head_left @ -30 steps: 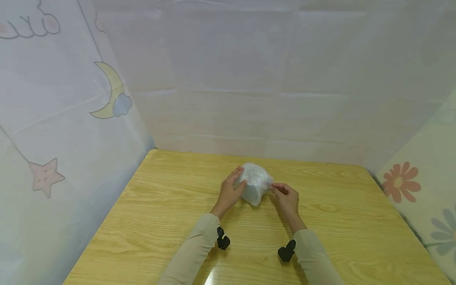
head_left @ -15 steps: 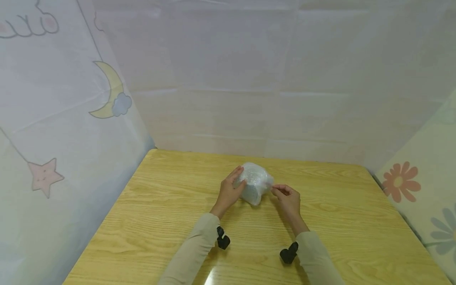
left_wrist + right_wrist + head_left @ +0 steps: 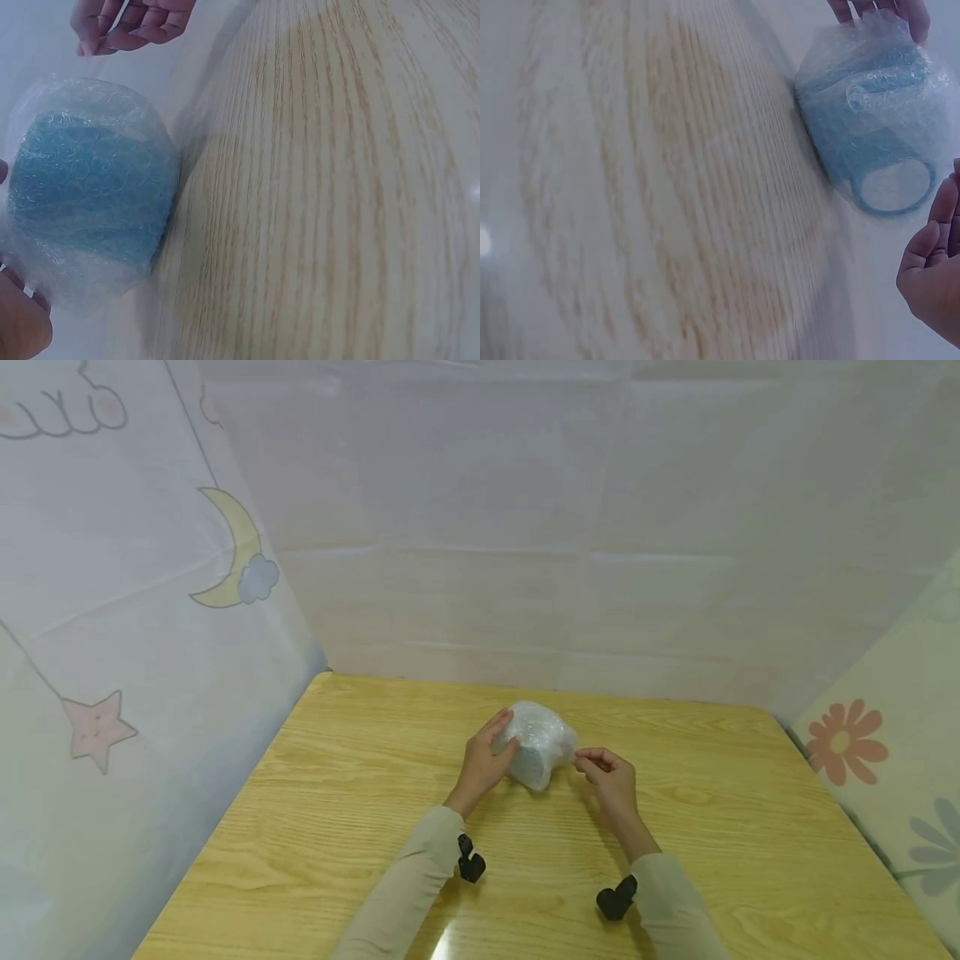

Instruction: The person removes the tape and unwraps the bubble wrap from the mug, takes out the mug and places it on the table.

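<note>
A teal-blue thing wrapped in clear bubble wrap point(image 3: 538, 735) rests on the wooden table. In the right wrist view, a ring-shaped part point(image 3: 862, 202) shows through the wrapping. My left hand point(image 3: 483, 764) holds the bundle's left side, thumb on the near side and fingers farther back. My right hand point(image 3: 611, 781) is at the bundle's right edge, its thumb and forefinger tips together. The left wrist view shows a small gap between the right hand's fingertips point(image 3: 86, 51) and the wrap; I cannot tell whether they pinch something thin.
The wooden table point(image 3: 360, 760) reaches a pale backdrop point(image 3: 480, 560) behind it, with printed side walls left and right. Dark wrist cameras sit on both sleeves, the left camera point(image 3: 471, 860) and the right camera point(image 3: 617, 898) low over the table.
My right hand and forearm have shifted slightly to the right, the fingertips drawing a little away from the wrap. The left hand and the bundle have stayed nearly still.
</note>
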Available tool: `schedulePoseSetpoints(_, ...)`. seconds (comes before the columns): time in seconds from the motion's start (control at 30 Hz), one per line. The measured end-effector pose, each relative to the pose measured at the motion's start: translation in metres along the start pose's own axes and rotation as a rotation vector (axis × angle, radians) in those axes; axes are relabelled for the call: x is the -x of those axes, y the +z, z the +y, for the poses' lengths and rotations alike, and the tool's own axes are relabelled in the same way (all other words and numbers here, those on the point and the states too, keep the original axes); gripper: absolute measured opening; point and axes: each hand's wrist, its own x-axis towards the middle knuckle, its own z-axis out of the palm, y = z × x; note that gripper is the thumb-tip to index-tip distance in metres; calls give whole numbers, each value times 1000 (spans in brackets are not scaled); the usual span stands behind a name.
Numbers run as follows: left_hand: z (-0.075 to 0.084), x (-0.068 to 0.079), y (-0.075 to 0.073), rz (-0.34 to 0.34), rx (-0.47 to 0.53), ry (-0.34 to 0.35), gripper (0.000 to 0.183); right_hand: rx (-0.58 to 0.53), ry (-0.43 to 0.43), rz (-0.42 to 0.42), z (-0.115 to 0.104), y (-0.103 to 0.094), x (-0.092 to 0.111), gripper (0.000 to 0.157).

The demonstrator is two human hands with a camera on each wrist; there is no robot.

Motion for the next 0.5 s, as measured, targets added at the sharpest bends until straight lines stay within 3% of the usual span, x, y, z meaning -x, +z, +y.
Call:
schedulePoseSetpoints(0.3,-1,0,0,0,5,1,46,30,-51,-52,-5,-5,2,22)
schedulePoseSetpoints(0.5,-2,0,1,-5,16,6,47,-15,-66,-74,-9,-7,6,25)
